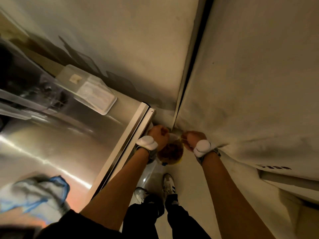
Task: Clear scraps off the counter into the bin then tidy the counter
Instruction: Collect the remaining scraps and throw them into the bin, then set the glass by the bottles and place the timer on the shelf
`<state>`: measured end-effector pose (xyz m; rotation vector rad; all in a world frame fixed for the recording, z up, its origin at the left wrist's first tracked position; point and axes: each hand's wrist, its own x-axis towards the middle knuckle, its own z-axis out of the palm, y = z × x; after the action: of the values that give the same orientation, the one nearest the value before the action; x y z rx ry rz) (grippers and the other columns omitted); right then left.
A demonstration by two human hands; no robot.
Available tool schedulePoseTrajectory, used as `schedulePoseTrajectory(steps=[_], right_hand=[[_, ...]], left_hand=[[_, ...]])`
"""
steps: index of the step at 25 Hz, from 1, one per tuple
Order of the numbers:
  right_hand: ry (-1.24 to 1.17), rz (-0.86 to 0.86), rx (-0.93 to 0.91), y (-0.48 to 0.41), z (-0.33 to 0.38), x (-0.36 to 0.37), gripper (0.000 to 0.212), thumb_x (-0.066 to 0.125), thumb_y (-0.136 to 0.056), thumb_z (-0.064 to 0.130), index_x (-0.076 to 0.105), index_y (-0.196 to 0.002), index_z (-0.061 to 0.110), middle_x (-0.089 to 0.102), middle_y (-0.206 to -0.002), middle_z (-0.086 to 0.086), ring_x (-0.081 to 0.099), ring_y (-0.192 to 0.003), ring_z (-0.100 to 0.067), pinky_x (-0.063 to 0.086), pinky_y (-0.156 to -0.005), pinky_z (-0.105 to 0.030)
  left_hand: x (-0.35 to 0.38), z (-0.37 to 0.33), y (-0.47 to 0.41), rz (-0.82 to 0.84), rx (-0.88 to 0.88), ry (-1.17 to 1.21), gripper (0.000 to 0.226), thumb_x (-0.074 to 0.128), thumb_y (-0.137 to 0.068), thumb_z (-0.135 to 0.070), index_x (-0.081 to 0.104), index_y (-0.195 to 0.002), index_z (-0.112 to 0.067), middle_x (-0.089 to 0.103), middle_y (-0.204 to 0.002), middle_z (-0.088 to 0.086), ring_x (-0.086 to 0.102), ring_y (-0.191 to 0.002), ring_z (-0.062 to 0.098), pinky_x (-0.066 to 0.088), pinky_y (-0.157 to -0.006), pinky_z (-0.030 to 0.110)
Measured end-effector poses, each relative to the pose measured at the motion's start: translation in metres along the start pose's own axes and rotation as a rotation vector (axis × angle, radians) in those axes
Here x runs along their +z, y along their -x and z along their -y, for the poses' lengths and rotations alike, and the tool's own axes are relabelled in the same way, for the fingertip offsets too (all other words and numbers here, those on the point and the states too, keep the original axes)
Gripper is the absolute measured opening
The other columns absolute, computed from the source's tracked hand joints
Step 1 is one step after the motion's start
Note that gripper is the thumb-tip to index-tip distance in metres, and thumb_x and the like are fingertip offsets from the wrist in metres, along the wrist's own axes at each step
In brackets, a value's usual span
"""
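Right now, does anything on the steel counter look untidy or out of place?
Yes. A crumpled grey cloth with blue edging lies bunched at the near end of the stainless steel counter. The white plastic tray sits flat at the far end.

Narrow gap, counter left, wall right, seemingly unobstructed

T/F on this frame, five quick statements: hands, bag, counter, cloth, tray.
1. Both hands, left hand and right hand, are low beside the steel counter, closed on a clear plastic bin bag. True.
2. The bag is empty. False: dark brownish contents show inside.
3. A blue-and-white cloth lies on the counter, near the person. True.
4. The white rectangular tray sits on the floor. False: it is on the counter, near the wall.
5. The left hand holds the cloth. False: the cloth lies apart from both hands.
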<state>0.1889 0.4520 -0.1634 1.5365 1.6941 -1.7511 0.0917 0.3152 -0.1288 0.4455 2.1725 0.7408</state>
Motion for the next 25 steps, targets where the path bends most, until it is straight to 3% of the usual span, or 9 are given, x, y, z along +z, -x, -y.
schedulePoseTrajectory(steps=[3,5,8,10,12,17,21,25], right_hand=[[0.006,-0.015,-0.072,0.035,0.031,-0.001,0.016,0.062,-0.085,0.02,0.076,-0.077,0.019,0.072,-0.111,-0.019,0.066,-0.106,-0.037,0.05,-0.101,-0.05],[-0.015,-0.019,-0.09,0.052,0.048,-0.001,0.029,0.065,-0.082,0.021,0.075,-0.055,0.027,0.077,-0.095,-0.01,0.069,-0.092,-0.032,0.055,-0.089,-0.043],[-0.097,-0.004,-0.104,0.082,0.078,0.004,0.023,0.067,-0.077,0.02,0.076,-0.058,0.027,0.074,-0.072,-0.003,0.069,-0.075,-0.027,0.055,-0.074,-0.04],[-0.108,0.047,-0.163,0.107,0.101,0.019,0.024,0.067,-0.079,0.02,0.074,-0.056,0.023,0.072,-0.074,-0.006,0.068,-0.071,-0.023,0.054,-0.066,-0.036],[-0.116,0.08,-0.238,0.127,0.121,0.035,0.015,0.067,-0.082,0.022,0.071,-0.068,0.021,0.073,-0.078,-0.005,0.067,-0.068,-0.019,0.051,-0.057,-0.027],[-0.015,0.227,-0.351,0.177,0.149,0.093,0.011,0.065,-0.085,0.023,0.07,-0.093,0.017,0.072,-0.081,-0.004,0.067,-0.074,-0.017,0.051,-0.062,-0.027],[0.065,0.361,-0.416,0.217,0.151,0.147,0.008,0.064,-0.086,0.021,0.066,-0.079,0.022,0.07,-0.083,-0.007,0.065,-0.079,-0.019,0.05,-0.073,-0.035],[0.183,0.466,-0.465,0.261,0.141,0.206,0.01,0.064,-0.086,0.021,0.066,-0.076,0.023,0.071,-0.081,-0.005,0.065,-0.082,-0.02,0.052,-0.078,-0.035]], left_hand=[[-0.028,-0.022,0.037,-0.068,0.043,0.047,0.024,0.061,-0.09,-0.024,0.066,-0.112,-0.016,0.072,-0.104,0.006,0.069,-0.096,0.022,0.056,-0.087,0.034],[-0.046,-0.032,0.059,-0.121,0.059,0.085,0.025,0.059,-0.091,-0.026,0.065,-0.113,-0.016,0.073,-0.103,0.004,0.069,-0.095,0.02,0.056,-0.09,0.038],[-0.074,-0.043,0.09,-0.231,0.057,0.179,0.022,0.057,-0.093,-0.024,0.064,-0.112,-0.016,0.073,-0.102,0.004,0.071,-0.093,0.018,0.057,-0.09,0.04],[-0.096,-0.046,0.115,-0.334,0.038,0.236,0.021,0.057,-0.094,-0.023,0.064,-0.112,-0.014,0.072,-0.104,0.003,0.07,-0.093,0.017,0.056,-0.091,0.039],[-0.114,-0.046,0.134,-0.425,0.014,0.302,0.02,0.057,-0.094,-0.022,0.064,-0.111,-0.014,0.073,-0.1,0.002,0.072,-0.088,0.013,0.057,-0.089,0.035],[-0.146,-0.019,0.186,-0.65,0.005,0.38,0.019,0.058,-0.094,-0.02,0.064,-0.11,-0.012,0.072,-0.091,-0.001,0.072,-0.077,0.008,0.057,-0.075,0.025],[-0.166,0.02,0.229,-0.8,-0.046,0.415,0.016,0.061,-0.092,-0.02,0.067,-0.104,-0.012,0.074,-0.083,0.002,0.072,-0.073,0.011,0.058,-0.072,0.028],[-0.181,0.069,0.281,-0.96,-0.117,0.456,0.012,0.062,-0.09,-0.017,0.067,-0.099,-0.011,0.074,-0.079,0.003,0.073,-0.071,0.016,0.058,-0.072,0.029]])
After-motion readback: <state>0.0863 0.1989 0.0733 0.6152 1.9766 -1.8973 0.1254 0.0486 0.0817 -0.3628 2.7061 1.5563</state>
